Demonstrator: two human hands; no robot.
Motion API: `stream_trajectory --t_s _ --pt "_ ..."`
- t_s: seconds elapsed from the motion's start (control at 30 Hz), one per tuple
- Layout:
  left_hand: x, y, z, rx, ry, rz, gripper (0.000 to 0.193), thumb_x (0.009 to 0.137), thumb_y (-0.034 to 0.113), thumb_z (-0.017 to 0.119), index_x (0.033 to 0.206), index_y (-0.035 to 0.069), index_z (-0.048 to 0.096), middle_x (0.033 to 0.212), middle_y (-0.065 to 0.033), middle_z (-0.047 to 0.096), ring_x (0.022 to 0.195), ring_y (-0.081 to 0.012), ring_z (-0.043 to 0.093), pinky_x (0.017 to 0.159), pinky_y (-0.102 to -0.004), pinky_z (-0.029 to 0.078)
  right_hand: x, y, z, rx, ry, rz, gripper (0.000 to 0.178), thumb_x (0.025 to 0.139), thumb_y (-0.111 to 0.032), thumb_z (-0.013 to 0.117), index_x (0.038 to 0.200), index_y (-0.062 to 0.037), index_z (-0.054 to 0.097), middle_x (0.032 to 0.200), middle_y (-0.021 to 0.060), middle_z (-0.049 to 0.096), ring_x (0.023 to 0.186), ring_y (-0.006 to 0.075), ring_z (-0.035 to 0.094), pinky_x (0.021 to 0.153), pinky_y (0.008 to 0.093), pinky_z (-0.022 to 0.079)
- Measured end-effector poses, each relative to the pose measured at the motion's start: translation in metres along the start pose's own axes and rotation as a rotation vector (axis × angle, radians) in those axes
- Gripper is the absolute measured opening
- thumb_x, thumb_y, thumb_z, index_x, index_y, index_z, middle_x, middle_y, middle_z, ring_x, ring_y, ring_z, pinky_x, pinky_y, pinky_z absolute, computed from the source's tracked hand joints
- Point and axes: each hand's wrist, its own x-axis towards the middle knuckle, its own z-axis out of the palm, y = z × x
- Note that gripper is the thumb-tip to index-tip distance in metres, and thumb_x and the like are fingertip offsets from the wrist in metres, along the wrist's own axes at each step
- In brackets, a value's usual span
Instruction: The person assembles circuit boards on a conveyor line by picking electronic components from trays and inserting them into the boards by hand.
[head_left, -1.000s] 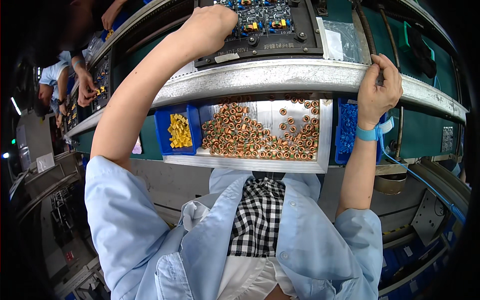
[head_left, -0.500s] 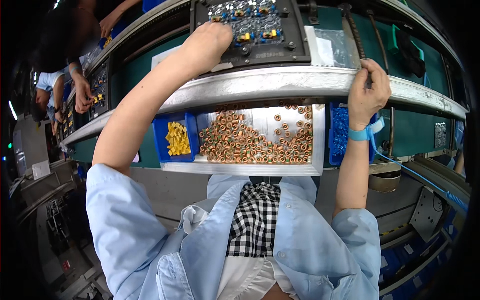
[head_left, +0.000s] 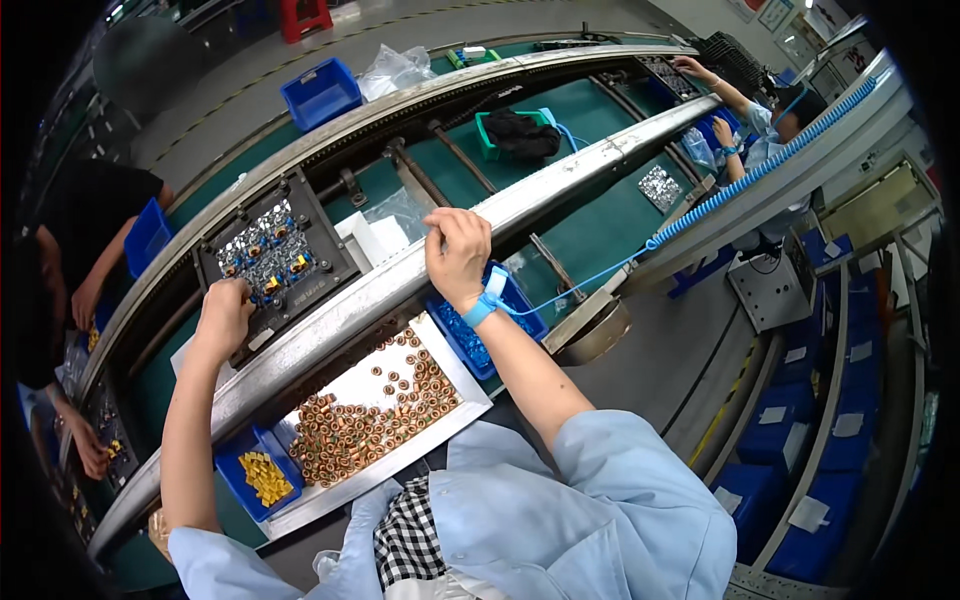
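My left hand (head_left: 225,318) is closed at the near left corner of a black fixture (head_left: 325,245); anything between its fingertips is hidden. The fixture carries circuit boards (head_left: 262,222) with yellow, blue and copper-coloured parts. My right hand (head_left: 460,250), with a blue strap (head_left: 487,300) and cord on its wrist, is over the metal rail (head_left: 560,188). Its fingers are curled together, and I cannot see what they hold, if anything. Below it, a blue bin (head_left: 524,303) holds small blue parts. Copper ring coils (head_left: 365,435) fill much of a white tray (head_left: 470,402) nearer me.
A blue bin (head_left: 228,462) of yellow pieces (head_left: 264,480) sits at the tray's left end. Beyond the rail are a clear plastic bag (head_left: 392,212), a green bin (head_left: 487,140) with black cloth, and an empty-looking blue bin (head_left: 322,92). Co-workers' hands (head_left: 88,450) work at both sides.
The view has swung to the right, showing more of the line there. My left hand has shifted from the boards' left side to the fixture's near left corner. My right hand stays near the rail.
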Motion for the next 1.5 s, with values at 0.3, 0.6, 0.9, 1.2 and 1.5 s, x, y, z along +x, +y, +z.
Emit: stream_trajectory --t_s 0.3,0.6,0.9,1.2,1.5 --pt "-0.001 0.003 -0.005 -0.226 0.032 -0.206 0.010 0.068 -0.001 0.063 0.073 -0.010 0.061 0.065 -0.0138 0.060 0.055 -0.0239 0.054 0.059 -0.0329 0.046 0.003 0.005 0.001 -0.054 -0.047 -0.047 0.012 0.068 -0.002 0.054 0.076 -0.0097 0.059 0.079 0.0031 0.062 0.079 0.0218 0.056 0.080 0.0323 0.039" --pt "-0.092 0.000 -0.020 -0.380 0.670 -0.365 0.017 0.080 0.012 0.062 0.087 -0.003 0.066 0.077 -0.0070 0.066 0.062 -0.0135 0.057 0.061 -0.0240 0.045 -0.001 0.009 0.005 -0.076 -0.103 -0.061 0.015 0.072 -0.003 0.053 0.077 -0.0115 0.065 0.080 0.0003 0.065 0.076 0.0200 0.058 0.080 0.0314 0.040" --pt "-0.225 0.010 0.060 -0.048 0.093 -0.538 0.018 0.075 0.004 0.059 0.089 -0.005 0.064 0.088 -0.0169 0.061 0.078 -0.0299 0.057 0.072 -0.0354 0.048 0.000 0.010 0.005 -0.117 -0.083 -0.039 0.015 0.075 -0.005 0.053 0.079 -0.0101 0.066 0.080 -0.0001 0.066 0.074 0.0188 0.058 0.080 0.0312 0.041" --pt "-0.219 -0.009 0.069 -0.033 -0.120 -0.571 0.018 0.074 0.011 0.064 0.088 0.000 0.065 0.092 -0.0134 0.058 0.085 -0.0297 0.052 0.082 -0.0367 0.043 0.001 0.014 0.005 -0.017 -0.119 -0.058 0.018 0.077 -0.002 0.051 0.083 -0.0043 0.067 0.082 0.0066 0.067 0.073 0.0216 0.060 0.073 0.0313 0.047" --pt "-0.227 -0.014 0.063 -0.108 -0.156 -0.590 0.020 0.072 0.012 0.065 0.090 0.002 0.065 0.091 -0.0131 0.059 0.087 -0.0287 0.052 0.082 -0.0358 0.044 -0.003 0.030 0.002 0.027 -0.123 -0.079 0.019 0.080 -0.004 0.050 0.090 -0.0019 0.066 0.087 0.0093 0.066 0.078 0.0246 0.060 0.072 0.0315 0.047"
